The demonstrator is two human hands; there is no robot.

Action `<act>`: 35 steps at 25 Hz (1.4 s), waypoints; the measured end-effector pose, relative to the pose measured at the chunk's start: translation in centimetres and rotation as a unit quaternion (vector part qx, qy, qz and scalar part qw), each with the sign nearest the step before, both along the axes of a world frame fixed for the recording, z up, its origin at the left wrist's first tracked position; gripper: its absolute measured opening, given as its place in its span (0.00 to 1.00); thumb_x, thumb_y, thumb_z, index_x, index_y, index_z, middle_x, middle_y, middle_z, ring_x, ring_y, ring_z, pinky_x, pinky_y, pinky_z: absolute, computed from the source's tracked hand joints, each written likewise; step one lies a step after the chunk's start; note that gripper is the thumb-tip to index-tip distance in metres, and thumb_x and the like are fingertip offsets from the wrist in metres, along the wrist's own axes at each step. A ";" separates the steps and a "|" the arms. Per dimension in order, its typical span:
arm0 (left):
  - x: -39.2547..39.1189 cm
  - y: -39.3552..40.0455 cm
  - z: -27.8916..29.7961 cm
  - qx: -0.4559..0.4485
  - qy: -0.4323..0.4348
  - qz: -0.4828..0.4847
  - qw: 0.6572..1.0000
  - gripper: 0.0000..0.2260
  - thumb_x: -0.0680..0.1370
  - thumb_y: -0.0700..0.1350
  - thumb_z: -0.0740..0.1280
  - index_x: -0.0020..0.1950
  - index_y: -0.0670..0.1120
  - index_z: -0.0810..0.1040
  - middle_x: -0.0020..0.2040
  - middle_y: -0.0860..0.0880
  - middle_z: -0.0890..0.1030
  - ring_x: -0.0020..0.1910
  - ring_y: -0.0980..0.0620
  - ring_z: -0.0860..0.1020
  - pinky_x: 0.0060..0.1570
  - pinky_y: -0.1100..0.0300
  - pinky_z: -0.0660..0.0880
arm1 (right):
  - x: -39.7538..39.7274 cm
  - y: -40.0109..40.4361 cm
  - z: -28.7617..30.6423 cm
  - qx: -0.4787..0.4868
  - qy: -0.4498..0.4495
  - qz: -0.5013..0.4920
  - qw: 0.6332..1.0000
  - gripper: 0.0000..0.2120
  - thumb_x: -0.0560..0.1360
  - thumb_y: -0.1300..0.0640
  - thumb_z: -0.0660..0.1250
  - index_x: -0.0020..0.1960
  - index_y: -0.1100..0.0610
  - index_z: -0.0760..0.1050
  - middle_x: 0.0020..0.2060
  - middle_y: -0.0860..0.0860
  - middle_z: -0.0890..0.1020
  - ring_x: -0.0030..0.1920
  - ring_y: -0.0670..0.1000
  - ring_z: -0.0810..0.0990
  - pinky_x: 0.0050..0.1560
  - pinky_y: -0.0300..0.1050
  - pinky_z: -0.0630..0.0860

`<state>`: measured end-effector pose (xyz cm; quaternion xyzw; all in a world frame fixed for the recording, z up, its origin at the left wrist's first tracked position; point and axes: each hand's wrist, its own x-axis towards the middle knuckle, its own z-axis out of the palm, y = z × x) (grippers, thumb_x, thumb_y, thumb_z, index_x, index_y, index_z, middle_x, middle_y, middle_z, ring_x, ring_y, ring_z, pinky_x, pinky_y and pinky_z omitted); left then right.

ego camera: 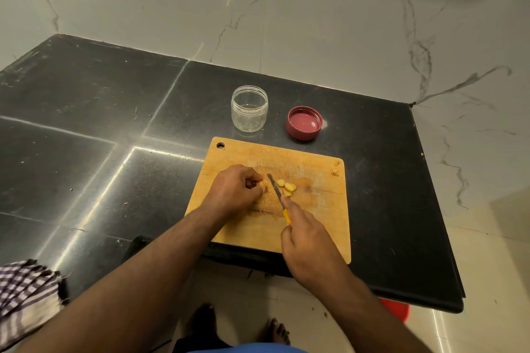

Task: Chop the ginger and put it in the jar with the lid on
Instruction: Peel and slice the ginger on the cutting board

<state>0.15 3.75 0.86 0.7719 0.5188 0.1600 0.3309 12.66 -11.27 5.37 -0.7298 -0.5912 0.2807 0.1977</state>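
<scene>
Head view, unlabelled jar (249,108), red lid (304,122), ginger (286,188)

Bare forearms without sleeves, 2 bare hands (233,189), bare feet (279,331), blue garment (246,349) at the waist.

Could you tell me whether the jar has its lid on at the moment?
No, it is open. The jar stands upright and empty behind the cutting board, and the red lid lies beside it, inner side up.

A black stone counter (86,123) carries a wooden cutting board (315,223), an open clear jar (249,108), a red lid (304,122) and a checked cloth (25,292).
</scene>
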 end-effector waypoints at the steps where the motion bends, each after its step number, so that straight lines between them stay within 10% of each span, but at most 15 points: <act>1: 0.0 0.0 0.0 0.001 -0.001 0.001 1.000 0.14 0.76 0.48 0.73 0.61 0.47 0.83 0.51 0.52 0.79 0.47 0.55 0.76 0.42 0.65 0.70 | -0.2 0.1 -0.2 0.001 -0.014 0.006 1.000 0.25 0.82 0.56 0.53 0.79 0.50 0.55 0.67 0.50 0.71 0.61 0.47 0.72 0.61 0.41 0.70; 10: 0.0 0.2 -0.1 0.003 -0.004 -0.004 1.000 0.13 0.76 0.48 0.73 0.60 0.47 0.83 0.51 0.52 0.80 0.48 0.55 0.77 0.42 0.65 0.71 | -0.8 0.7 -0.9 -0.005 -0.056 0.027 0.998 0.26 0.83 0.56 0.51 0.79 0.50 0.52 0.60 0.49 0.72 0.52 0.48 0.73 0.51 0.42 0.72; 35: 0.0 0.5 -0.4 0.014 -0.007 0.000 1.000 0.12 0.75 0.49 0.74 0.56 0.47 0.85 0.50 0.52 0.82 0.48 0.56 0.78 0.48 0.60 0.77 | -0.5 2.4 -1.7 -0.047 -0.042 0.040 0.997 0.26 0.83 0.56 0.51 0.79 0.50 0.52 0.70 0.51 0.69 0.66 0.50 0.70 0.65 0.45 0.69</act>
